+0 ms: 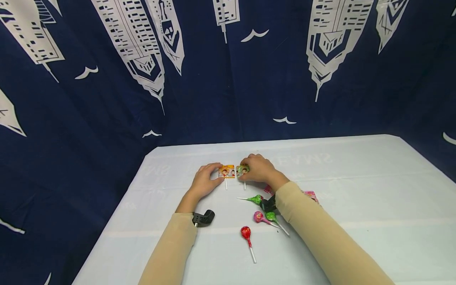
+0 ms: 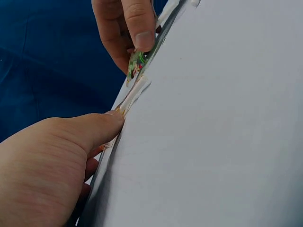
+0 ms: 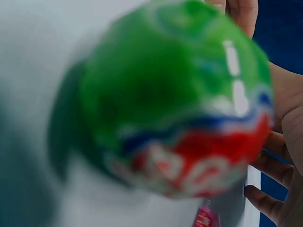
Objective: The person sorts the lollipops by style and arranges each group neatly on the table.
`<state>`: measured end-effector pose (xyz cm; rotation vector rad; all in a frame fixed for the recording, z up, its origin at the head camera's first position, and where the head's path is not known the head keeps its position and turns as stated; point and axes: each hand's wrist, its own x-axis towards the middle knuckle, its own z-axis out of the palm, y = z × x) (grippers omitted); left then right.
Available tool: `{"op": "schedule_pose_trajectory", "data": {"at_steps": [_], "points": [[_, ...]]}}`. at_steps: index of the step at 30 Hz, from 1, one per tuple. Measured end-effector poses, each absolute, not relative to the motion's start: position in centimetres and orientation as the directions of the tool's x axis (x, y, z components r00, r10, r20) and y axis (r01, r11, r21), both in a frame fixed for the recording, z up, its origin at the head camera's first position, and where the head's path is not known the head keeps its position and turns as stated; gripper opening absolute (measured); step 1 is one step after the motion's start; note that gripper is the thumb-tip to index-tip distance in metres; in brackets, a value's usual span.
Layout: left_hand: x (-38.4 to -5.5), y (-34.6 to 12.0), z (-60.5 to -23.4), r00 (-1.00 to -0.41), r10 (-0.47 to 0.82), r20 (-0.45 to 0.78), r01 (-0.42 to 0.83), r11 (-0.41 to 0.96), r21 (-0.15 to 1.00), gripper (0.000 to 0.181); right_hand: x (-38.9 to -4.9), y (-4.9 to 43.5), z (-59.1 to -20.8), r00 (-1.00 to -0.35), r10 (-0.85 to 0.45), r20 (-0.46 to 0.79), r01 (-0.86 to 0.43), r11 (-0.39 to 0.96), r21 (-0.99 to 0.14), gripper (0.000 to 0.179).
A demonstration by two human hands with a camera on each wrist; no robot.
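On the white table, my left hand pinches the left side of a flat lollipop in an orange wrapper, thumb near its lower edge. Its white stick points toward me. Just right of it, my right hand grips a flat lollipop in a green wrapper between thumb and fingers. The two wrappers lie side by side with a narrow gap. A round green lollipop fills much of the right wrist view, blurred, in front of the right hand.
Nearer me lie a red round lollipop, a pink one and green ones. Pink wrappers show partly behind the right forearm. A dark blue curtain with white building prints hangs behind the table.
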<state>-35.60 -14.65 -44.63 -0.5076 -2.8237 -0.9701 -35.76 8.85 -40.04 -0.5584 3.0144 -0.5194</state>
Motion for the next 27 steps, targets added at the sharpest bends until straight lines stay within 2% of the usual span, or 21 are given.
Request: {"op": "schedule_pose_trajectory", "data": {"at_steps": [27], "points": [[-35.61, -14.59, -44.55, -0.937, 0.28, 0.21, 0.35, 0.747, 0.565, 0.048, -35.6, 8.31, -40.79, -0.941, -0.331, 0.07, -0.336, 0.893, -0.3, 0.06]]}}
